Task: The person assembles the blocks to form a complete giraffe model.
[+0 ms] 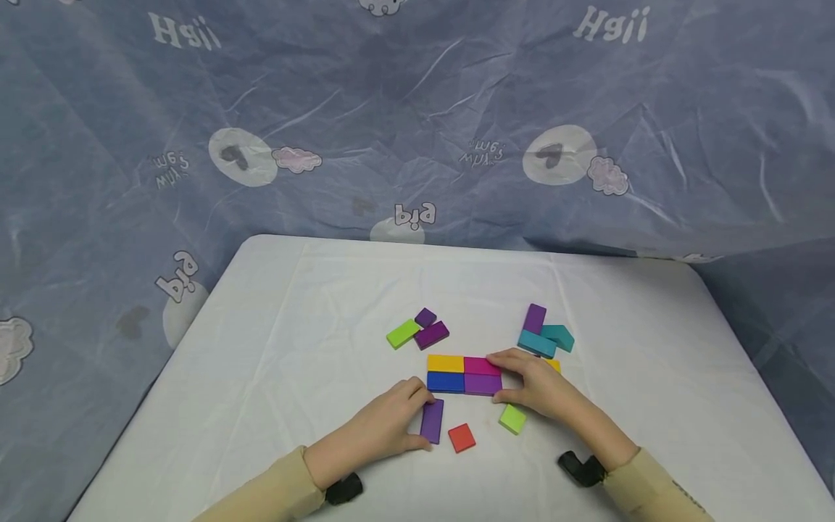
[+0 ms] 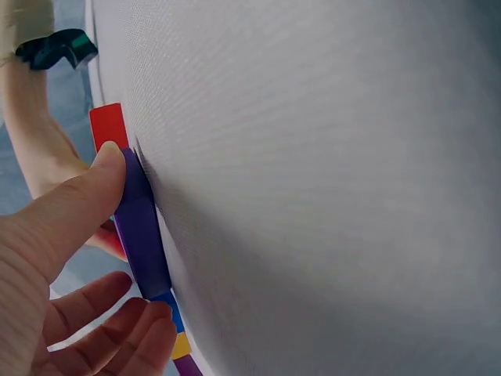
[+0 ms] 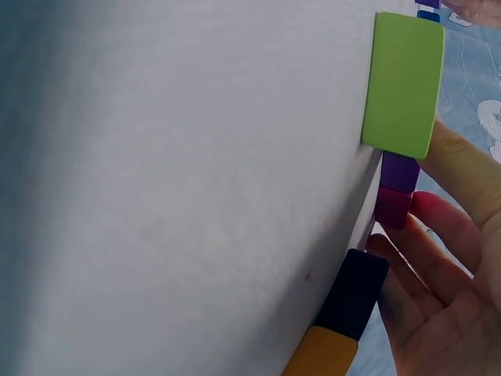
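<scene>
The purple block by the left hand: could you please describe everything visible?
The purple block is smooth, plain and rectangular, apparently wood or plastic. It appears to lie flat on the white cloth, turned slightly askew, left of the red block, with the blue block just beyond. The left grip holds it by its ends.

Two hands (image 1: 389, 424), fifteen blocks (image 1: 431, 422) — five purple (image 1: 483, 384), two green (image 1: 512, 418), two teal (image 1: 537, 344), two yellow (image 1: 446, 363), one each red (image 1: 462, 438), pink (image 1: 479, 365), blue (image 1: 446, 382), navy (image 3: 352, 294).

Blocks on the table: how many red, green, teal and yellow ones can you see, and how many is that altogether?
Red block: 1
Green blocks: 2
Teal blocks: 2
Yellow blocks: 2
Total: 7
</scene>
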{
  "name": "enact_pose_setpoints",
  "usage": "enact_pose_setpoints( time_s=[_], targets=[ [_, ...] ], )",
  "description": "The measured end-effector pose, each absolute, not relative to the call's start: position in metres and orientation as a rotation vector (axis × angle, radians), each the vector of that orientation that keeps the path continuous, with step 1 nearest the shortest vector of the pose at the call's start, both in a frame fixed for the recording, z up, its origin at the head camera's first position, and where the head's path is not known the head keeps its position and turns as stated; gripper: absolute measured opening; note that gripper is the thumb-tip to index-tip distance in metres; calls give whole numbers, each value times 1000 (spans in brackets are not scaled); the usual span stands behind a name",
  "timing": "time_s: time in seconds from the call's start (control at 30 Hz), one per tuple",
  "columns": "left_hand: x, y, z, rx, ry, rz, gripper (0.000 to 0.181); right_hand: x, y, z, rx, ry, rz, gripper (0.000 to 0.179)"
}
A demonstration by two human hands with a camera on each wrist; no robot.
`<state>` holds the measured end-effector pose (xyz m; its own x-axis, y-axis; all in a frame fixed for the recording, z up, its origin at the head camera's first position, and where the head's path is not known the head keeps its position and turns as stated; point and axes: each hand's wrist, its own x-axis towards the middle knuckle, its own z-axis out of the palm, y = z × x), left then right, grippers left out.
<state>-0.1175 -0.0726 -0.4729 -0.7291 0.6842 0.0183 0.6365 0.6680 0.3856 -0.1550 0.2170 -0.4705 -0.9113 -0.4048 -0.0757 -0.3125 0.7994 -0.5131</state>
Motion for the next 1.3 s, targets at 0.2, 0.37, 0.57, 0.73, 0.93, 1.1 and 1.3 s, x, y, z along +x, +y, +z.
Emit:
enact_pose_setpoints(
  time_s=[0.2, 0.37, 0.57, 0.73, 0.93, 1.1, 1.3],
  targets=[
    [-117, -72, -474, 1065, 2748, 563, 55, -151, 218, -474, -555, 2791, -777, 63],
    [-117, -72, -476, 1073, 2758, 568, 55, -150, 218, -475, -544, 2785, -773, 64],
    [-119, -72, -477, 1076, 2785, 593, 57, -154, 218, -472, -553, 2794, -767, 64],
    [-120, -71, -476, 1038, 2784, 586, 58, -155, 218, -469, -581, 2796, -763, 63],
    [-120, -71, -477, 1009, 2779, 600, 59, -155, 219, -468, -578, 2791, -764, 63],
    [-120, -71, -479, 1011, 2784, 597, 60, -155, 219, -468, -589, 2792, -761, 62],
    [-119, -71, -475, 979, 2799, 646, 60, -155, 220, -469, -598, 2797, -769, 62]
  ],
)
